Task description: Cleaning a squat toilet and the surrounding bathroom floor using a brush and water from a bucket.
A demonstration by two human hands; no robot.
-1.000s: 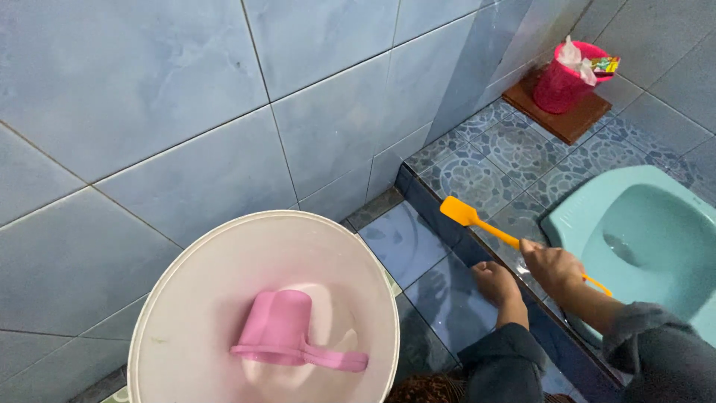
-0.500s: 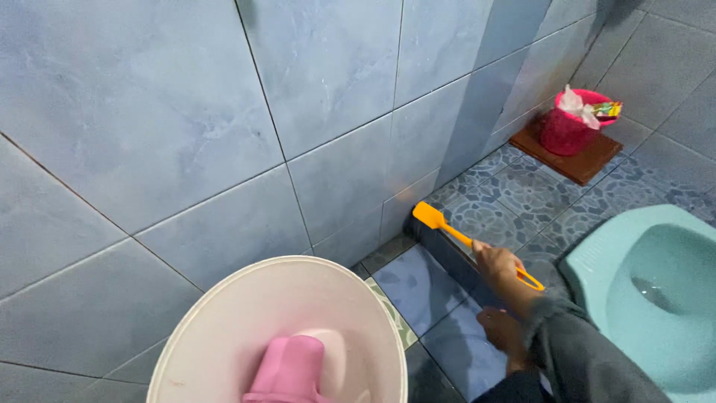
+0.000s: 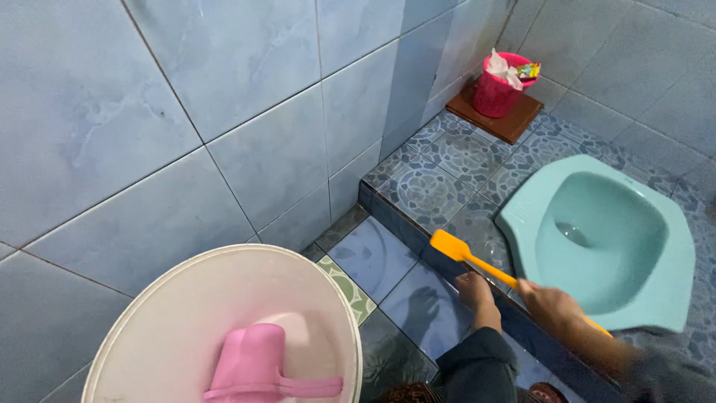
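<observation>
I see a big wall (image 3: 186, 112) of pale blue tiles, and it fills most of the view. Below it is a floor (image 3: 447, 172) of blue tiles with round flower shapes on the raised part. A step (image 3: 403, 220) with a dark blue front runs across, and the lower floor has plain blue tiles.

At the bottom sits a big white bucket (image 3: 179, 321). A pink scoop (image 3: 257, 366) with a long handle lies inside it.

On the raised floor is a light green squat toilet (image 3: 604, 239). It is just to the right of the hands.

Far back in the corner stands a small pink bin (image 3: 498, 93) on a brown wooden board (image 3: 514, 123). White paper sticks out of the top.

My right hand (image 3: 548, 304) is closed around the orange brush (image 3: 477, 261). The brush head points left and sits against the top edge of the step. My left hand (image 3: 476, 291) rests on the step front, just below the brush handle, in a loose fist. It holds nothing that I can see. Both arms wear dark sleeves.
</observation>
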